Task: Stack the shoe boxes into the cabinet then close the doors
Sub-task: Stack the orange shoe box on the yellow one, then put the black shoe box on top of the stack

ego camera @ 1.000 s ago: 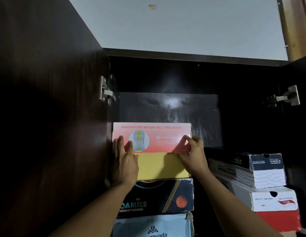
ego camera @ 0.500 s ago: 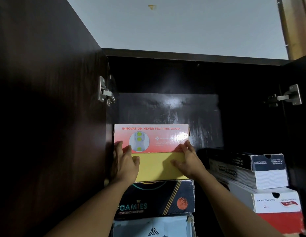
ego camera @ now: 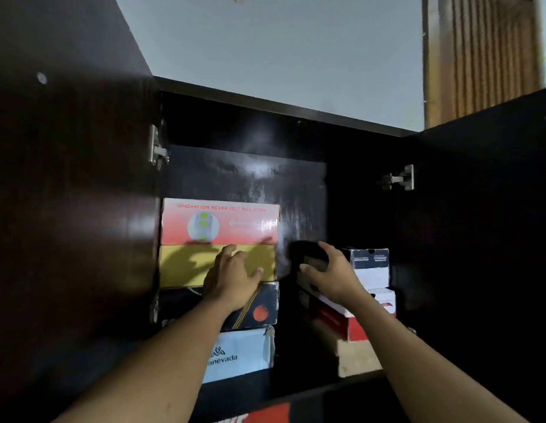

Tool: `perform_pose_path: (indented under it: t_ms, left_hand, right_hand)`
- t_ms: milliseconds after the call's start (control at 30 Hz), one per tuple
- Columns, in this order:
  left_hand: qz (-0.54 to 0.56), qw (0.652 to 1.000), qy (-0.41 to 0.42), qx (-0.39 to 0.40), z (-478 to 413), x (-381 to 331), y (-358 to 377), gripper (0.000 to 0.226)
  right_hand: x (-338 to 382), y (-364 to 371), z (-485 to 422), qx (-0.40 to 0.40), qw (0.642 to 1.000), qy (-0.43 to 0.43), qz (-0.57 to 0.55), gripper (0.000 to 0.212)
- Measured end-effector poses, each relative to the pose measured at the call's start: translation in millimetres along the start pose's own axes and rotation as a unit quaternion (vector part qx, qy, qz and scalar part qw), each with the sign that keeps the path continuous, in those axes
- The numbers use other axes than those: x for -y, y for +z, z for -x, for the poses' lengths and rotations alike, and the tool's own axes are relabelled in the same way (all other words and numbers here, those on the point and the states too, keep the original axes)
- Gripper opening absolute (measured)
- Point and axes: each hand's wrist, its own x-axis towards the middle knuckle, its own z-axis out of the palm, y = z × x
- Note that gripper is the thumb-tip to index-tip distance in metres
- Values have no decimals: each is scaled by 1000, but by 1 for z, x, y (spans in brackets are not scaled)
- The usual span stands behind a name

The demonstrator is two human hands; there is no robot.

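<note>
Your left hand [ego camera: 235,277] hangs open, fingers spread before the red-and-yellow box [ego camera: 219,242], which tops the left stack at frame centre. Your right hand [ego camera: 328,274] curls around the dark box [ego camera: 369,260] on the right stack; a careless tug could topple either pile before the doors [ego camera: 67,209] shut.

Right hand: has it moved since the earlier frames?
Yes. The right hand has left the red-and-yellow box and gone rightward, across the gap, to the top box of the right stack.
</note>
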Motion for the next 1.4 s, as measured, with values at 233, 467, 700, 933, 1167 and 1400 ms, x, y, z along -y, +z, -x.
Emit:
perform_pose_path:
  t_ms: [233, 467, 700, 933, 1167, 1400]
  left_hand:
    - [71, 984, 75, 144, 115, -94, 50, 52]
    - [152, 946, 146, 244, 201, -189, 94, 48]
    - [223, 892, 203, 336, 302, -268, 163, 46]
    - [231, 831, 234, 448, 414, -317, 244, 41]
    - [208, 776, 224, 552, 509, -345, 331, 45]
    - [203, 722, 175, 638, 589, -348, 426, 50]
  right_hand:
    - [-56, -79, 144, -32, 987, 133, 80, 81]
    - [-99, -186, 272, -99, 943, 270, 170, 78]
    - [-155, -262, 385, -164, 870, 394, 245, 79]
    - [-231, -296, 495, -195, 807, 509, 229, 80]
    - [-329, -310, 592, -216, 770, 572, 183, 55]
    - [-433, -315, 662, -262, 751, 593, 127, 42]
